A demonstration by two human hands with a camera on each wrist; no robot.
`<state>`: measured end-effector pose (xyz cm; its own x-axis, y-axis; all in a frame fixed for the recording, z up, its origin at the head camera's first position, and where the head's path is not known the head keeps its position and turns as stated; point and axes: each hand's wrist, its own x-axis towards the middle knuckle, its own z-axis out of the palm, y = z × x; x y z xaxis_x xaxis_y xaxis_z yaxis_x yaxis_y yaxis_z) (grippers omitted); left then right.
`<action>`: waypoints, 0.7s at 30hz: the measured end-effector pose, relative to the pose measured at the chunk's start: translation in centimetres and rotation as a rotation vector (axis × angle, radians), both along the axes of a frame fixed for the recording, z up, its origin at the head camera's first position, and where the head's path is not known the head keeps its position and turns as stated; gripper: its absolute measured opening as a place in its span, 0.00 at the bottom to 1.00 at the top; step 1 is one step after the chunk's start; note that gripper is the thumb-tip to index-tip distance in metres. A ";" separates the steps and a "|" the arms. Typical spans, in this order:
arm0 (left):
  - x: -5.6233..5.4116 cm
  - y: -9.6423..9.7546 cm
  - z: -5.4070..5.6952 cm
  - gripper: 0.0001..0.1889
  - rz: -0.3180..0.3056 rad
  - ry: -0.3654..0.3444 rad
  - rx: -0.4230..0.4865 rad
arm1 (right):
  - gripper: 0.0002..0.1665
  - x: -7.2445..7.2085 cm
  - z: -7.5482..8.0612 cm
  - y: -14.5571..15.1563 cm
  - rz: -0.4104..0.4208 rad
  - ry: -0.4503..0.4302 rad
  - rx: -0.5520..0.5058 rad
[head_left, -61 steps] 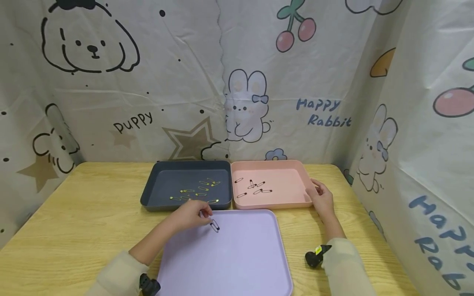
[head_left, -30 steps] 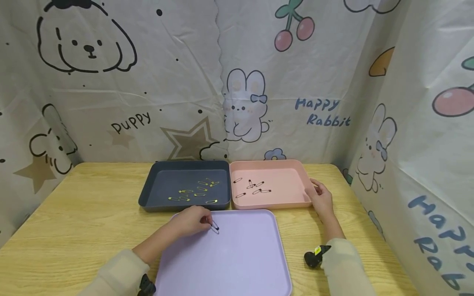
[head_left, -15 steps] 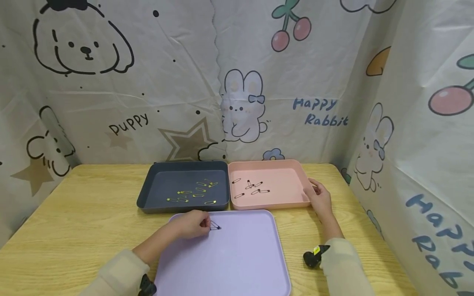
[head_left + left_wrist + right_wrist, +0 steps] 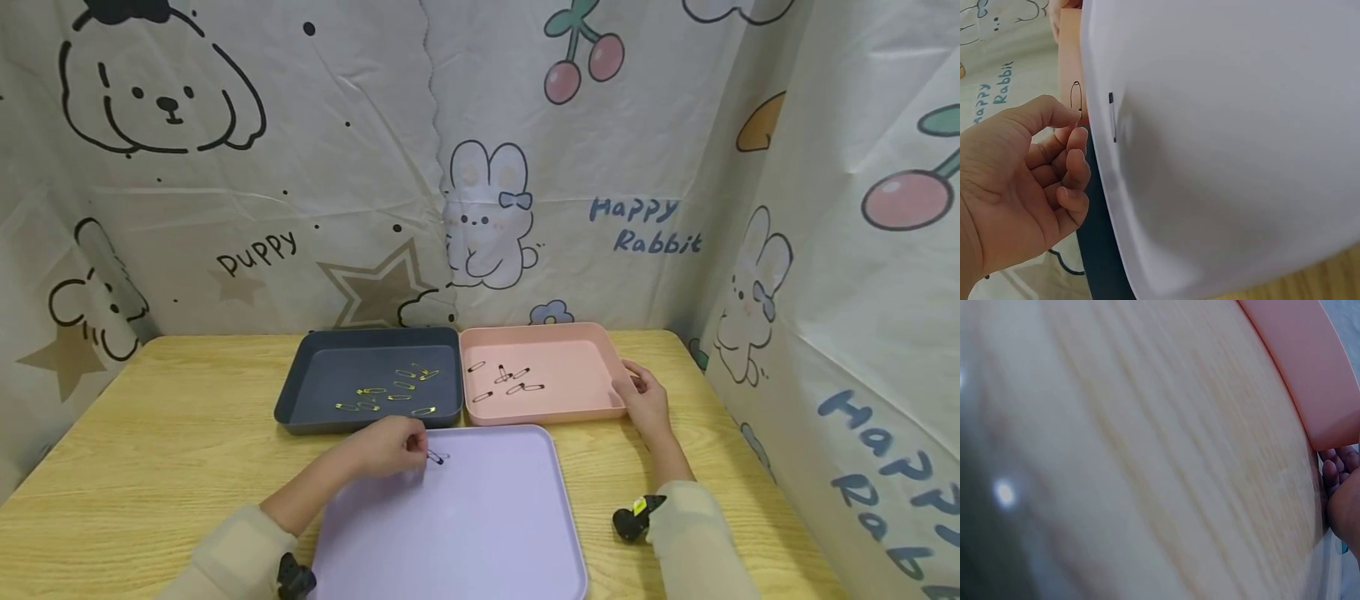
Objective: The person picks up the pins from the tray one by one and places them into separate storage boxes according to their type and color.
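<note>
My left hand (image 4: 390, 446) pinches a black safety pin (image 4: 1072, 95) by one end between thumb and forefinger, over the far edge of the lilac tray (image 4: 457, 533). A second black-ended safety pin (image 4: 1112, 119) lies on that tray just beside the fingertips. The left hand's other fingers are loosely curled. My right hand (image 4: 647, 402) holds the right side of the pink tray (image 4: 570, 408), thumb over the rim and fingers outside it. In the right wrist view, curled fingers (image 4: 1330, 474) show at the pink tray's corner.
Behind the lilac tray, a dark grey tray (image 4: 326, 367) holds several yellow safety pins (image 4: 399, 397). Several black safety pins (image 4: 483, 397) lie in the pink tray to its right. The wooden table (image 4: 172, 417) meets a printed curtain (image 4: 337, 167) at the back and right.
Half a second ago two pins overlapped at my left fingertips; one now points away in the pinch. The left hand has risen slightly. My right hand keeps its hold; the head view drifts slightly.
</note>
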<state>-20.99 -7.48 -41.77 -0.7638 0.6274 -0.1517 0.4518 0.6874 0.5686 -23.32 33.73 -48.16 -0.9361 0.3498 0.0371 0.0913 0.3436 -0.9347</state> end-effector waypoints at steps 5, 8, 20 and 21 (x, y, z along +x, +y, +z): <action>-0.4 -0.1 0.4 0.02 0.012 0.003 0.021 | 0.29 0.0 0.1 -0.1 -0.004 0.015 -0.008; -0.6 -0.1 0.5 0.01 0.016 -0.002 0.037 | 0.28 0.0 0.1 -0.1 -0.007 0.015 -0.007; -1.8 1.0 1.5 0.02 0.026 0.007 0.089 | 0.28 0.1 0.1 -0.1 -0.006 0.023 0.002; -1.9 1.2 1.7 0.02 0.022 0.015 0.093 | 0.28 0.1 0.1 -0.1 -0.006 0.023 0.004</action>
<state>-22.88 -6.29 -40.11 -0.7795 0.6210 -0.0820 0.4461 0.6422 0.6233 -23.23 33.60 -48.08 -0.9328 0.3555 0.0594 0.0724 0.3464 -0.9353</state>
